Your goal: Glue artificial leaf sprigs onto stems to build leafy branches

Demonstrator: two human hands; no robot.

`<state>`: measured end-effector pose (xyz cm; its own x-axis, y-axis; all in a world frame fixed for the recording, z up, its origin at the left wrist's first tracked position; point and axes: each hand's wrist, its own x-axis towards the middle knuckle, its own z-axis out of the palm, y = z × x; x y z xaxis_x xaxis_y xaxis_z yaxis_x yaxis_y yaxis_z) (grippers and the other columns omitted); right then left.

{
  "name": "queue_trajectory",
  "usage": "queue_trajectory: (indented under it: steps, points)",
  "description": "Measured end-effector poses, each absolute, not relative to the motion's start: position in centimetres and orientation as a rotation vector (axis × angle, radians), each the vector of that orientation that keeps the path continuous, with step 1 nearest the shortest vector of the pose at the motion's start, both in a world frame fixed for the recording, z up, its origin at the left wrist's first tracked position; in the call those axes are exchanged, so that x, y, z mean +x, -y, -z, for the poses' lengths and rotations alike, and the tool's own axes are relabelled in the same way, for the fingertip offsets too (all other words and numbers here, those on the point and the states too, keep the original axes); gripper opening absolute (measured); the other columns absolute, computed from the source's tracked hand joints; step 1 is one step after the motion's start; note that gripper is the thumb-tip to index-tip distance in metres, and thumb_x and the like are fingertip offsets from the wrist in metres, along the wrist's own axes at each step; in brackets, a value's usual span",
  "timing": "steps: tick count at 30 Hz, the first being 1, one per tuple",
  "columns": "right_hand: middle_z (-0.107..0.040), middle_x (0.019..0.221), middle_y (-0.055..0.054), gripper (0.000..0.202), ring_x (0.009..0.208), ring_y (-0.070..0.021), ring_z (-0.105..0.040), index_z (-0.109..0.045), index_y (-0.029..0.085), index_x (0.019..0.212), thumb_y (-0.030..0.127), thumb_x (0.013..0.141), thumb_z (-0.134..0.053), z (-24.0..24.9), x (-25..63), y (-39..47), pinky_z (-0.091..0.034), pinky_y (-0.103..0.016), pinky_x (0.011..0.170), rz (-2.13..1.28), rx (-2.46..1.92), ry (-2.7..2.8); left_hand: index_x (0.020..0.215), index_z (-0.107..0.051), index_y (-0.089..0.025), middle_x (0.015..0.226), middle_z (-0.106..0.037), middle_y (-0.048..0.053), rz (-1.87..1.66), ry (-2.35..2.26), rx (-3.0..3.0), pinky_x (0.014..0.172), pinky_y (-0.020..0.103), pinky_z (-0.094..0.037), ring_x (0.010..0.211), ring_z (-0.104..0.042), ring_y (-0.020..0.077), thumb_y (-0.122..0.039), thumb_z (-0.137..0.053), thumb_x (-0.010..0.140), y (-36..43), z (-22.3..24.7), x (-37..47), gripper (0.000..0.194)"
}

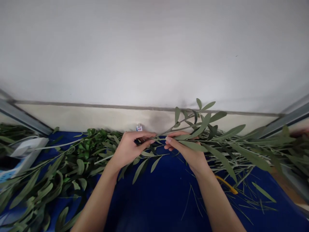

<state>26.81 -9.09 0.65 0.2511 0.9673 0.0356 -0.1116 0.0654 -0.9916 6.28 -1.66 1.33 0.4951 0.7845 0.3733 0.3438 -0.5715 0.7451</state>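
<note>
My left hand (132, 144) pinches the thin stem end of a leafy branch near the middle of the view. Close beside it, my right hand (187, 147) has its fingers closed round the same stem area. From my hands the grey-green leafy branch (204, 127) fans out to the right, its long narrow leaves reaching over my right wrist. Some leaves (142, 166) hang below my left hand; whether they belong to the held branch I cannot tell. My fingers partly hide the stems.
Leafy branches (48, 187) pile up on the left, with bright green small-leaved sprigs (89, 145) among them. More stems (224, 161) lie at right, near a yellow handle-like piece (227, 184). Loose clippings lie on the blue tabletop (154, 199). A wall (154, 64) rises behind.
</note>
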Motion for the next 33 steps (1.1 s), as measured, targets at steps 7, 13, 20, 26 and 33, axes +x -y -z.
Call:
queue_trajectory:
  steps: [7, 13, 20, 26, 33]
  points:
    - [-0.079, 0.07, -0.005, 0.028, 0.063, -0.0237, -0.079, -0.078, 0.019, 0.084, 0.044, 0.076, -0.088, 0.0, 26.3, 8.6, -0.064, -0.031, 0.055, -1.081, -1.198, 0.843, 0.1, -0.083, -0.021, 0.091, -0.082, 0.005, -0.973, -0.909, 2.177, 0.068, 0.025, -0.062, 0.071, -0.074, 0.0168, -0.027, -0.077, 0.089, 1.4, -0.8, 6.4, 0.014]
    - [-0.078, 0.069, -0.005, 0.029, 0.061, -0.0216, -0.077, -0.077, 0.017, 0.083, 0.042, 0.076, -0.089, 0.0, 26.1, 8.6, -0.062, -0.029, 0.054, -1.092, -1.215, 0.78, 0.1, -0.083, -0.02, 0.093, -0.083, 0.005, -0.966, -0.938, 2.167, 0.07, 0.026, -0.062, 0.073, -0.075, 0.0173, -0.026, -0.077, 0.088, 1.5, -0.9, 6.5, 0.014]
    - [-0.077, 0.068, -0.004, 0.025, 0.059, -0.0205, -0.075, -0.078, 0.017, 0.081, 0.038, 0.075, -0.09, -0.7, 27.0, 9.2, -0.061, -0.03, 0.055, -1.025, -1.157, 0.84, 0.098, -0.083, -0.019, 0.092, -0.083, 0.006, -1.004, -0.906, 2.118, 0.072, 0.025, -0.063, 0.073, -0.075, 0.017, -0.024, -0.078, 0.088, 2.0, -1.3, 6.5, 0.012]
    - [-0.076, 0.071, -0.002, 0.016, 0.06, -0.0173, -0.073, -0.08, 0.02, 0.083, 0.031, 0.078, -0.089, -1.7, 29.7, 10.1, -0.06, -0.028, 0.055, -0.903, -1.133, 0.837, 0.095, -0.083, -0.019, 0.088, -0.082, 0.005, -1.045, -0.901, 2.098, 0.068, 0.024, -0.062, 0.069, -0.073, 0.0156, -0.022, -0.079, 0.086, 2.0, -1.5, 6.2, 0.01]
    - [-0.074, 0.069, -0.001, 0.007, 0.06, -0.0173, -0.073, -0.08, 0.023, 0.082, 0.026, 0.082, -0.086, -2.6, 31.0, 11.0, -0.063, -0.029, 0.058, -0.75, -1.125, 0.855, 0.096, -0.083, -0.02, 0.086, -0.082, 0.005, -1.05, -0.891, 2.098, 0.065, 0.025, -0.06, 0.067, -0.072, 0.0154, -0.022, -0.08, 0.086, 1.9, -1.4, 6.0, 0.011]
